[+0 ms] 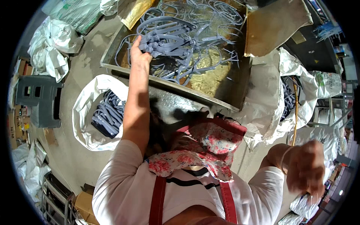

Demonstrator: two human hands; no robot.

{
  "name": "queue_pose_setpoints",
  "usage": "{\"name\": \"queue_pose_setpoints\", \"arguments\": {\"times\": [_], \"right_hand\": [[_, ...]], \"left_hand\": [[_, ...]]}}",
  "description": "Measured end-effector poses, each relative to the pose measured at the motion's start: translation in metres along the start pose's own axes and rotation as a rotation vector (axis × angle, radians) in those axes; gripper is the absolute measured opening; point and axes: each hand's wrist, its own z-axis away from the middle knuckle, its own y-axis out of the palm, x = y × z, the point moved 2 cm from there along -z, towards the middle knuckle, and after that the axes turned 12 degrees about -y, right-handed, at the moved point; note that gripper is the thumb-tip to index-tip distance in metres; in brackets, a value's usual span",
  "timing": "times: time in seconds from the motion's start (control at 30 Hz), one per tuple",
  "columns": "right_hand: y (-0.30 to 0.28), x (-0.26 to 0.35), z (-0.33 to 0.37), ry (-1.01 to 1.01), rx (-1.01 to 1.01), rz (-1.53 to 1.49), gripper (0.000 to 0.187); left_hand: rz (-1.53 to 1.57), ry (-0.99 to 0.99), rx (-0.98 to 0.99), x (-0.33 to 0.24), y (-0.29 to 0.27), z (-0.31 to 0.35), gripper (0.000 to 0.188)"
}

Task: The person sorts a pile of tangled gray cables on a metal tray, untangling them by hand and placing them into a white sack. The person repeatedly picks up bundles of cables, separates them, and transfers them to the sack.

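Observation:
A wide, shallow metal tray (183, 88) holds shiny liquid and many grey, looped rubber-like strips. At its left side, my left hand (140, 56) is closed round a thick bundle of these grey strips (165, 42); my fingers are partly hidden behind the bundle. The bundle's loops and loose ends spread rightward over the tray. My right hand (305, 168) is raised at the far right, away from the tray. Motion smears its fingers, so their hold cannot be made out. A thin band circles that wrist.
A white sack (80, 120) of grey strips stands on the floor at left, near my forearm. Another white sack (279, 131) with dark strips is at right. A grey plastic stool (39, 97) stands far left. A brown sheet (275, 28) overhangs the tray's right corner.

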Motion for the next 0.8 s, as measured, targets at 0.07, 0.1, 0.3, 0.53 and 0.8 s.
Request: {"name": "queue_pose_setpoints", "arguments": {"times": [0.07,0.1,0.3,0.53,0.8], "right_hand": [[0.037,0.001,-0.026,-0.139,-0.148,-0.225,0.033],[0.039,0.002,-0.028,-0.163,-0.150,-0.284,0.032],[0.061,-0.020,-0.045,-0.295,-0.092,-0.655,0.026],[0.073,-0.020,-0.050,-0.283,-0.140,-0.721,0.024],[0.066,-0.027,-0.040,-0.270,-0.124,-0.690,0.007]], "left_hand": [[-0.009,-0.029,0.016,0.001,0.004,0.004,0.017],[-0.026,-0.043,0.029,-0.002,0.003,0.002,0.020],[-0.052,0.002,-0.022,-0.002,0.018,0.019,0.022],[-0.009,-0.078,0.062,-0.012,0.012,0.021,0.022],[-0.007,-0.146,0.123,-0.003,0.033,0.045,0.020]]}}
